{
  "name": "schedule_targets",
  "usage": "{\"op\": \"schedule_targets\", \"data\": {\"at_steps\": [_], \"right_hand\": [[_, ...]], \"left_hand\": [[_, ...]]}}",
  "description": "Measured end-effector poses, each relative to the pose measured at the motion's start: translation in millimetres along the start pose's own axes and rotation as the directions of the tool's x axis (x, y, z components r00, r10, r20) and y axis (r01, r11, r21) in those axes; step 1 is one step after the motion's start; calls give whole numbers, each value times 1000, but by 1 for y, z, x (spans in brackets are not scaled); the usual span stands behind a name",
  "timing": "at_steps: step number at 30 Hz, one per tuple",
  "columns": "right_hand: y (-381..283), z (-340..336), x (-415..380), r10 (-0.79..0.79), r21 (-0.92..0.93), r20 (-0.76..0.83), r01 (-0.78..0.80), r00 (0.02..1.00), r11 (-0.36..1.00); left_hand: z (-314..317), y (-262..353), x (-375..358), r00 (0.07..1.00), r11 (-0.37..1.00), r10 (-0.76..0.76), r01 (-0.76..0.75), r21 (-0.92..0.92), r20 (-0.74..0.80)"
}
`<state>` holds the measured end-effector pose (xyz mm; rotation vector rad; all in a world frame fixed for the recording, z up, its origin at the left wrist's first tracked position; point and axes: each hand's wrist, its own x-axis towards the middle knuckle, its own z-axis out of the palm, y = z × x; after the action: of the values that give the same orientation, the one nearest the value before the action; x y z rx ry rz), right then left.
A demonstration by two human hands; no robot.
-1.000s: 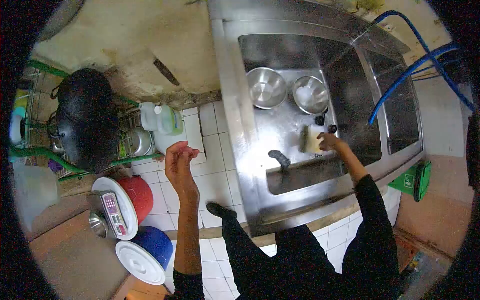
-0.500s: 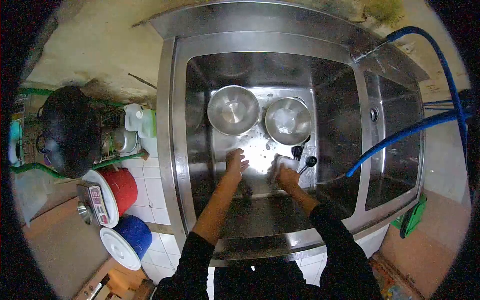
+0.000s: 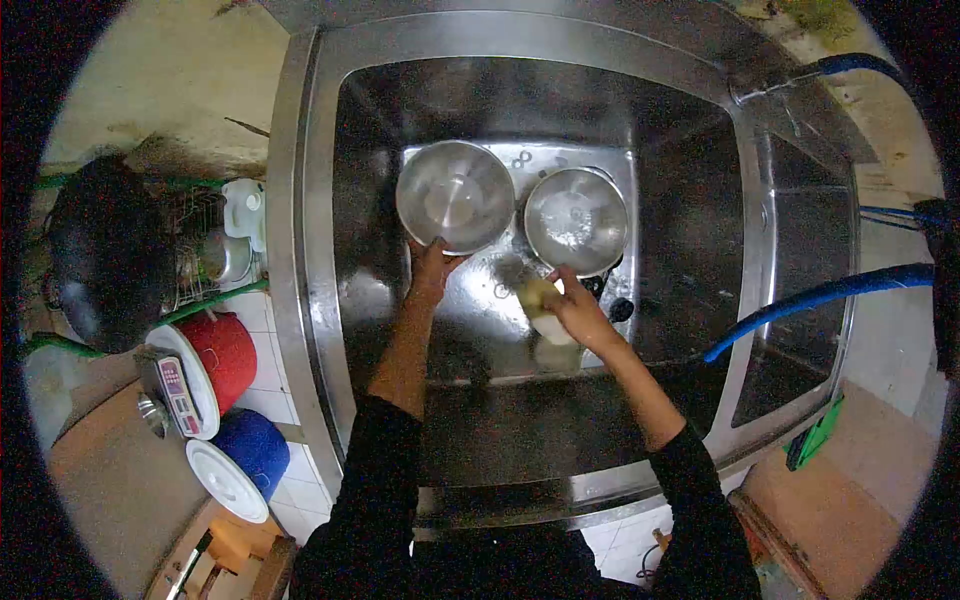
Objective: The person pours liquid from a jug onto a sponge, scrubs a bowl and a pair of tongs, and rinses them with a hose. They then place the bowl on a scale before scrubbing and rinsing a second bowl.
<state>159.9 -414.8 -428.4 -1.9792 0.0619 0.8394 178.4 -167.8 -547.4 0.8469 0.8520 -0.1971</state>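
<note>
Two round steel bowls stand side by side in the sink basin. My left hand point(image 3: 431, 268) grips the near rim of the larger left bowl point(image 3: 456, 196), thumb over the edge and fingers beneath. The smaller right bowl point(image 3: 576, 220) has some whitish liquid or foam at its bottom. My right hand point(image 3: 578, 305) is closed on a pale yellow and white sponge point(image 3: 541, 308), blurred by motion, just in front of the right bowl. Black-ended utensils point(image 3: 621, 309) lie beside that bowl, partly hidden.
The steel sink point(image 3: 480, 440) has raised walls and a second basin point(image 3: 800, 360) on the right. A blue hose point(image 3: 820, 300) crosses its divider. Left of the sink stand a red bucket point(image 3: 225, 355), a blue bucket point(image 3: 255, 450) and a black wok point(image 3: 105, 255).
My left hand has moved forward from bare sink floor and taken hold of the left bowl's rim. My right hand, with the sponge, has come nearer the right bowl. The view has shifted slightly.
</note>
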Motion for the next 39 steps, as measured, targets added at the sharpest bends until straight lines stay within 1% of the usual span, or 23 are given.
{"op": "schedule_targets", "data": {"at_steps": [1, 2, 4, 7, 10, 12, 14, 15, 17, 18, 19, 20, 22, 23, 25, 28, 29, 30, 31, 33, 35, 37, 39], "right_hand": [[-9, 7, 8, -117, -58, -84, 113, 990, 992], [-18, 14, 21, -123, -47, -83, 119, 989, 992], [-39, 27, 47, -214, -75, 77, 219, 974, 973], [28, 100, 101, -440, -398, -35, 392, 897, 830], [11, 138, 96, -51, -404, -80, 14, 995, 915], [7, 164, 103, 7, -368, -173, -71, 985, 927], [-5, 185, 118, 137, 284, -330, -40, 934, 958], [3, 204, 123, 145, 287, -322, -49, 936, 957], [29, 240, 136, -275, 255, -397, 393, 876, 883], [20, 219, 122, -341, 373, -143, 369, 929, 851], [46, 209, 119, -342, 365, -148, 373, 928, 853], [89, 205, 123, -676, 21, 38, 676, 736, 737], [102, 176, 114, -814, -239, 340, 880, 471, 410], [68, 145, 97, -457, -508, 370, 588, 809, 630], [20, 113, 90, 91, -727, 156, 52, 983, 684], [5, 152, 110, 60, -524, -129, -119, 990, 843], [4, 176, 114, -162, -138, -227, 133, 960, 982], [9, 193, 113, -298, 236, -402, 413, 866, 880], [23, 196, 110, -292, 241, -401, 407, 868, 881], [52, 176, 104, -474, 223, 299, 423, 828, 878], [26, 121, 86, -227, -125, 397, 297, 889, 947], [-6, 77, 70, 304, -734, 331, 42, 893, 677], [0, 90, 85, 225, -589, 122, -112, 967, 800]], "left_hand": [[3, 5, -8, 1000, 1000, 5, -5, 10, -8], [3, 9, -18, 933, 860, 359, -337, 384, 13], [28, 27, -59, 621, 404, 748, -706, 581, 234], [26, 35, -106, 674, 323, 683, -624, 711, 281], [14, 22, -125, 791, 188, 538, -449, 873, 292], [10, 9, -129, 824, 292, 506, -440, 849, 253], [2, 2, -126, 856, 394, 469, -424, 816, 218], [-2, 0, -120, 828, 447, 519, -475, 758, 213], [-17, -6, -107, 796, 491, 569, -529, 692, 204], [-28, -13, -97, 778, 511, 588, -569, 644, 221], [-36, -19, -87, 757, 528, 608, -611, 590, 240], [-42, -20, -78, 755, 530, 608, -617, 582, 246], [-49, -24, -74, 884, 715, 419, -462, 525, 207], [-47, -25, -78, 918, 768, 346, -395, 504, 192], [-20, -17, -105, 907, 703, 412, -379, 601, 91], [-21, -16, -86, 877, 503, 450, -402, 765, 166], [-15, -6, -95, 881, 500, 444, -393, 771, 161], [-2, 13, -113, 976, 780, 216, -156, 606, -27], [6, 24, -123, 988, 931, -65, 112, 349, -142], [-43, -20, -86, 988, 837, 151, -135, 531, 13], [-43, -24, -85, 926, 666, 319, -372, 647, 203], [-12, 5, -116, 997, 886, -43, 10, 464, 62], [-16, -15, -115, 996, 935, -72, 49, 352, 51]]}}
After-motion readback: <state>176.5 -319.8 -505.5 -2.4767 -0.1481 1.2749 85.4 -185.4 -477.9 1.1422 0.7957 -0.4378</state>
